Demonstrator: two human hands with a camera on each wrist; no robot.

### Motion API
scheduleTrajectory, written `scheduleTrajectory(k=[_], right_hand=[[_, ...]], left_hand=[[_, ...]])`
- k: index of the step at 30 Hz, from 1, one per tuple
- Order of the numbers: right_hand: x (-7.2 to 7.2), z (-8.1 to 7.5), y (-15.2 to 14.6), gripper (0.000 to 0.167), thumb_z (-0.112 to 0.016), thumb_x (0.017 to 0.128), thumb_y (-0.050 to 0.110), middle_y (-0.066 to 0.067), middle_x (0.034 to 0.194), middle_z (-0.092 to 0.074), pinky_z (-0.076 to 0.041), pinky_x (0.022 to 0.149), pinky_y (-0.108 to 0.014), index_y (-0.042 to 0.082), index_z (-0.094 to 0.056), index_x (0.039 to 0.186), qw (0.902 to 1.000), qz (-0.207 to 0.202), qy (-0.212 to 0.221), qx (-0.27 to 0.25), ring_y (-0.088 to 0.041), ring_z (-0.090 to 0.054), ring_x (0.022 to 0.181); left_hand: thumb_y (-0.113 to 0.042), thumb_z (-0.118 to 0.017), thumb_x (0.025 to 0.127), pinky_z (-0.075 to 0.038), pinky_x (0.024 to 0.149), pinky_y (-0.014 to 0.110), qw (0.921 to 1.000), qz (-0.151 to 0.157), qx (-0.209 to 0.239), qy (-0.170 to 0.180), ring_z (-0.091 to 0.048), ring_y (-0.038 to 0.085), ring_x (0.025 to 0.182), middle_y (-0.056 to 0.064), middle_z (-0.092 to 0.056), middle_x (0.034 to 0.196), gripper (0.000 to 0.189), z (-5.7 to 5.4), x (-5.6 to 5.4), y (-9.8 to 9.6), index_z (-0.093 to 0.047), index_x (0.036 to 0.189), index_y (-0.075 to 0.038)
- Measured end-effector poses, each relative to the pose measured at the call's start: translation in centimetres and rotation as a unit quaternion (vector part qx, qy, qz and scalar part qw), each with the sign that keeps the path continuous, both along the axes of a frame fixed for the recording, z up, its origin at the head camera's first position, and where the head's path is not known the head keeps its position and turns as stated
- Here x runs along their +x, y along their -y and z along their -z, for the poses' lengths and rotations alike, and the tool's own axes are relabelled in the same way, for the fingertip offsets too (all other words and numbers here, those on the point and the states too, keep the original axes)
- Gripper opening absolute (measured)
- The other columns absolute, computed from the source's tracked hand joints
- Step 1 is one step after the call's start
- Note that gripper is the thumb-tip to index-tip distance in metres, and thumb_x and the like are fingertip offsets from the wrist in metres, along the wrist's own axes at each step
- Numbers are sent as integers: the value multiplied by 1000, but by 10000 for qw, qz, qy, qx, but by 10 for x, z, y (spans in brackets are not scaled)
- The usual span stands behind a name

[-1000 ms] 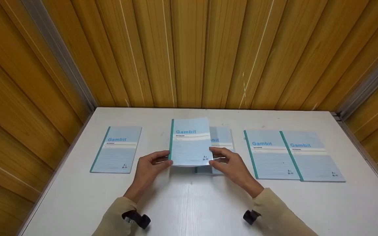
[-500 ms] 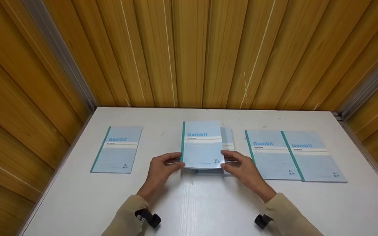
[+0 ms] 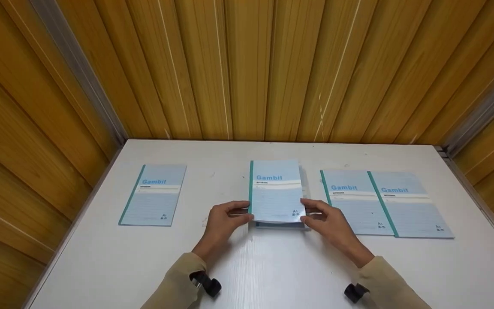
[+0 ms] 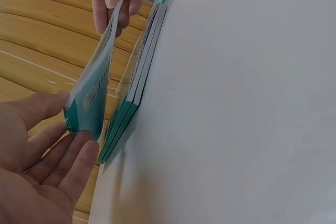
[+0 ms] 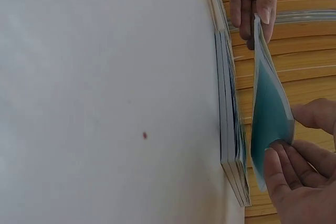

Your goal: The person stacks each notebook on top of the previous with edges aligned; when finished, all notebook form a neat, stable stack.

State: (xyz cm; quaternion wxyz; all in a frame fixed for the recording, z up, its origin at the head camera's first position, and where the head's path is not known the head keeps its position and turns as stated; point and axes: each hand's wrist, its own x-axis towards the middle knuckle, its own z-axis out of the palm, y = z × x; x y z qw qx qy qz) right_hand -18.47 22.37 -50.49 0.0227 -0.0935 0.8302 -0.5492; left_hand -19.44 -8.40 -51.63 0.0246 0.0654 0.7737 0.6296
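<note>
A light-blue "Gambit" notebook [image 3: 277,193] with a green spine is held between my two hands, slightly above the table. My left hand [image 3: 223,223] pinches its spine side near the lower left corner, thumb on the cover and fingers underneath. On the opposite edge, my right hand [image 3: 330,221] pinches the lower right corner the same way. Beneath it lies a small stack of similar notebooks [image 4: 144,59], mostly hidden in the head view. Both wrist views show a gap between the held notebook and this stack. The held notebook bows slightly downward.
A matching notebook [image 3: 152,195] lies alone on the left of the white table [image 3: 79,257]. Two more, a nearer-left notebook [image 3: 354,210] and a right notebook [image 3: 410,206], lie side by side on the right. A wood-patterned wall [image 3: 247,68] stands behind.
Both hands have carried the notebook to the right and slightly down, from partly left of the stack to nearly over it. The notebooks on either side have stayed put.
</note>
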Motion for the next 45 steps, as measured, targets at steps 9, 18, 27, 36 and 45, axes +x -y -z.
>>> scheduleTrajectory(k=[9,18,27,36,45], right_hand=[[4,1,-11,53,-77,98,9,-16,140,-65,-55,98,-24,2,-61,148,9998,83,154,131,-30,-66,121],[2,8,-16,52,-78,97,7,-15,136,-67,-55,95,-22,1,-63,145,9989,287,279,248,-29,-66,119],[3,10,-13,50,-79,94,1,-17,132,-67,-57,88,-21,-1,-64,142,9982,456,272,261,-29,-69,113],[3,12,-10,48,-82,93,4,-11,121,-70,-57,86,-24,0,-67,138,9962,494,221,682,-24,-69,105],[4,12,-12,51,-82,92,5,-10,123,-70,-57,91,-28,1,-66,140,9950,430,395,813,-24,-68,106]], left_hand=[[-9,-86,90,-61,90,31,9999,34,-139,3,-74,21,105,6,-77,117,34,5,0,-12,-78,123,-6],[-3,-85,89,-62,84,29,9996,118,-241,-38,-73,22,100,8,-76,112,34,10,-1,-19,-77,122,-3],[2,-83,88,-62,77,28,9996,133,-254,-70,-73,22,95,11,-76,104,32,10,-1,-25,-76,119,2],[2,-85,87,-62,78,28,9976,-7,-524,-454,-74,22,92,9,-77,101,28,12,1,-26,-78,114,1],[2,-86,86,-61,82,29,9951,-42,-790,-586,-74,20,94,10,-78,105,33,12,2,-28,-77,117,2]])
